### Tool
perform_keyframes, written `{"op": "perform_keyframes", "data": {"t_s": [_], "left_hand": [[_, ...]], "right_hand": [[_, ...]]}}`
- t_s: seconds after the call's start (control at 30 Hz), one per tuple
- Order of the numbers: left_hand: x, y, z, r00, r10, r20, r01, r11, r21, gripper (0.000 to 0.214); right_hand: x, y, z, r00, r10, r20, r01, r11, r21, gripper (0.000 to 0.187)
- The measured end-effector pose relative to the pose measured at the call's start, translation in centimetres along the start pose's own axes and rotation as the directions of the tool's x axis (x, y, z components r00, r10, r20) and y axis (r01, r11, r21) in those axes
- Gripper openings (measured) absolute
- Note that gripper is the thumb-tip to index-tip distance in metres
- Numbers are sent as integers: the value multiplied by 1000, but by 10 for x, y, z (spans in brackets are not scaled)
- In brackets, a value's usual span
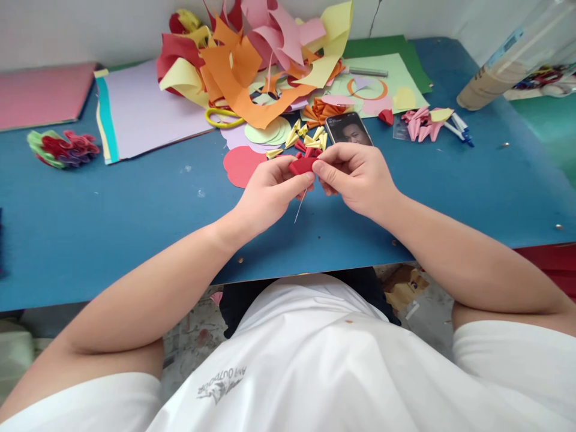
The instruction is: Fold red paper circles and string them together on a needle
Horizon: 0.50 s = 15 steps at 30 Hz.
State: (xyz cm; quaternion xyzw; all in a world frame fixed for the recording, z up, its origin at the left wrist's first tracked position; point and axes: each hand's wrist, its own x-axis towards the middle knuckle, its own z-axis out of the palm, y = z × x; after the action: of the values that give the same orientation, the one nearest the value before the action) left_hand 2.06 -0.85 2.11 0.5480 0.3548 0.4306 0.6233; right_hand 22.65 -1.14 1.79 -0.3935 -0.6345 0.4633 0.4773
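- The red paper [302, 165] is held in the air over the near part of the table [135, 216], in front of the person's chest. It is a small, folded piece, deep red and matt, with a smoothly curved upper edge; its ends are partly covered by the fingers.
- The left hand [269, 191] has its thumb and fingers closed on the left end of the paper, with the thumb laid along the lower edge.
- The right hand [365, 177] pinches the right end between thumb and forefinger, its other fingers curled below. The two thumbs nearly meet.
- A thin, straight, pale strand [300, 207] hangs slantwise below the fingers; whether it is a needle or a wire, I cannot tell.
- Just beyond the hands lie yellow cones [291, 134], a red disc [243, 167] and pale green discs [270, 132]. The phone [348, 129], its screen lit, lies just beyond the right hand.
- Orange folds [323, 112] sit behind the cones, and pink folds [420, 125] lie further right.
- The cup [490, 75] stands at the far right: clear above, with a brown band low down. I cannot tell if that is a sleeve or contents.
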Motion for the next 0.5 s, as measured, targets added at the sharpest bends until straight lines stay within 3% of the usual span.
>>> {"op": "perform_keyframes", "data": {"t_s": [0.5], "left_hand": [[0, 6, -2, 997, -17, 81, 19, 999, -27, 36]], "right_hand": [[-2, 1, -2, 999, -36, 16, 36, 999, 1, 63]]}}
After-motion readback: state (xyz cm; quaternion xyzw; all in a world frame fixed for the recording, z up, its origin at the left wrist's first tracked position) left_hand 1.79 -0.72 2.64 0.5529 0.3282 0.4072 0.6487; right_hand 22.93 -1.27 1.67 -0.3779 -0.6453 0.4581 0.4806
